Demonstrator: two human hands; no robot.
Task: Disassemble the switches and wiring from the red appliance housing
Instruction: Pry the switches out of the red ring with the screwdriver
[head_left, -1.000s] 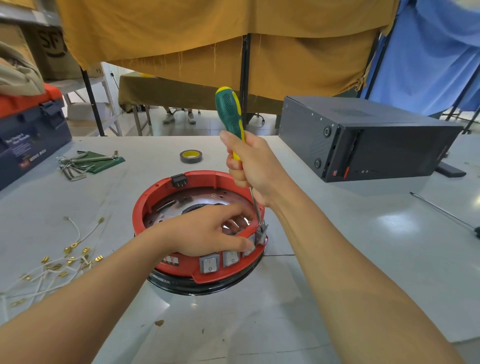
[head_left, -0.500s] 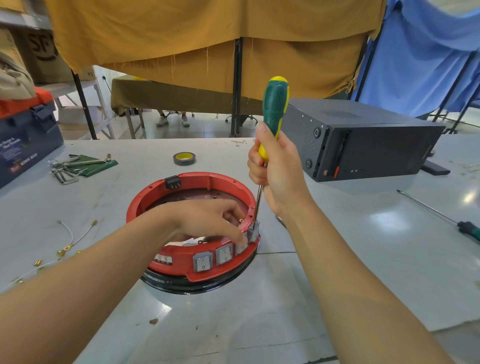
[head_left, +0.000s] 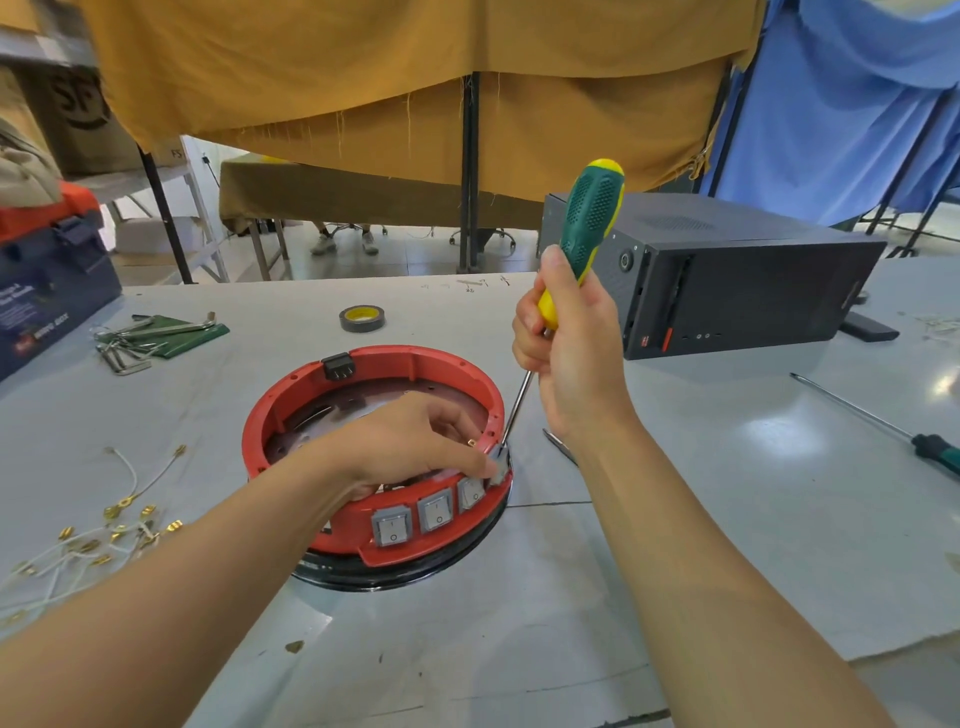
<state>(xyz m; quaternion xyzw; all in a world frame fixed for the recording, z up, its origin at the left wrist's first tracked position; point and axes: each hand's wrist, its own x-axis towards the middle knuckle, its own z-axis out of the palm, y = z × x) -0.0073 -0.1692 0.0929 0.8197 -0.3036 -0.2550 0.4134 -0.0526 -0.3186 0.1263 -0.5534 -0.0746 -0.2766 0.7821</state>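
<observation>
The round red appliance housing (head_left: 363, 379) sits on a black ring on the grey table. Three grey rocker switches (head_left: 435, 512) show in its front wall, and a fourth grey switch (head_left: 500, 460) at the right rim is tilted outward. My left hand (head_left: 415, 441) reaches over the rim, its fingertips pinching that rightmost switch. My right hand (head_left: 571, 348) grips a green and yellow screwdriver (head_left: 589, 218); its metal tip is wedged against the same switch at the rim. A black connector (head_left: 337, 365) is clipped on the far rim.
Loose white wires with brass terminals (head_left: 104, 525) lie at the left. Hex keys on a green pouch (head_left: 156, 335), a tape roll (head_left: 362, 318) and a blue toolbox (head_left: 47, 291) sit further back. A black computer case (head_left: 737, 280) and a second screwdriver (head_left: 883, 421) lie to the right.
The screwdriver handle has swung from leaning left to leaning right, with the tip staying at the rightmost switch. My left hand stayed over that switch. The camera has shifted a little.
</observation>
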